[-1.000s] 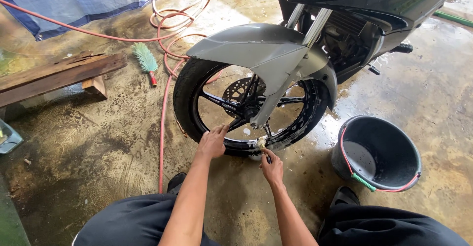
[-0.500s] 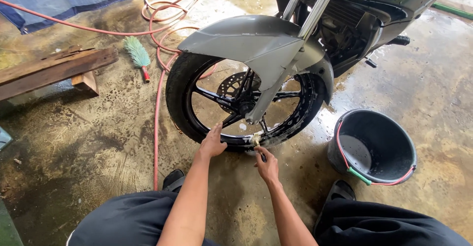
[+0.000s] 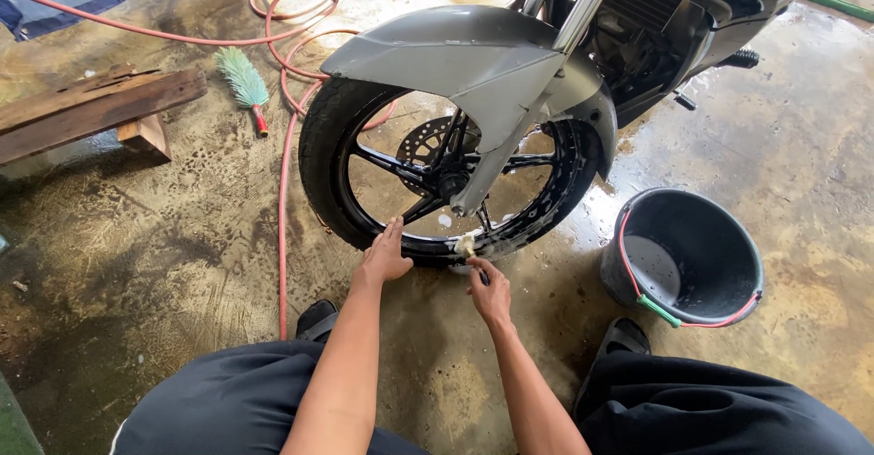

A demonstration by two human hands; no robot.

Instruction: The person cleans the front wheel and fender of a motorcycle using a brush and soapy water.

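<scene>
While the left hand [image 3: 386, 256] lay flat with fingers spread on the front wheel [image 3: 446, 177] at six o'clock, the right hand [image 3: 490, 293] pinched a small soapy brush [image 3: 468, 247] — its long axis pointing up toward twelve — against the rim. A dark bucket [image 3: 696, 259] stood at three o'clock, an orange hose [image 3: 284, 191] at nine.

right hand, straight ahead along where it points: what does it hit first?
The right hand holds a small soapy brush aimed up at the front wheel. Going straight on, it would first meet the wet rim at the wheel's bottom; the brush tip looks already there, depth unclear.
</scene>
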